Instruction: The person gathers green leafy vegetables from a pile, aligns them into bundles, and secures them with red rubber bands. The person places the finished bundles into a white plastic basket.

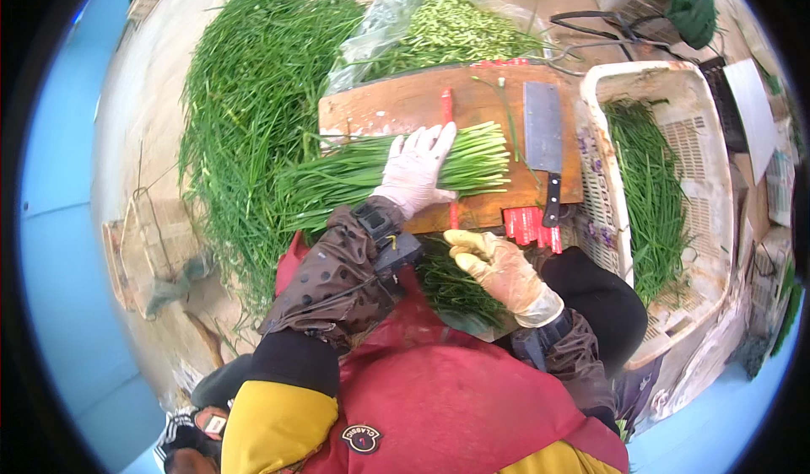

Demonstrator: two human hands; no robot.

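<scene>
My left hand (416, 169), in a pale thin glove, lies flat on a bundle of green chives (478, 158) on a wooden board (411, 110). Under the bundle runs a red strip (448, 104), its ends showing above and below. My right hand (497, 268), in a stained glove, hovers before the board's near edge with fingers curled; whether it holds the strip's lower end cannot be told. A cleaver with a black handle (542, 126) rests at the board's right side, beside a loose flower stalk (509, 116). More red strips (525, 226) stick out at the near edge.
A large heap of chives (253, 88) lies left of the board. Behind it, a clear plastic bag (380, 28) holds cut pale stalks (462, 28). At the right stands a white plastic crate (709, 221) with chives inside. Dark greens (455, 284) lie below the board. Part of another person (196, 439) shows lower left.
</scene>
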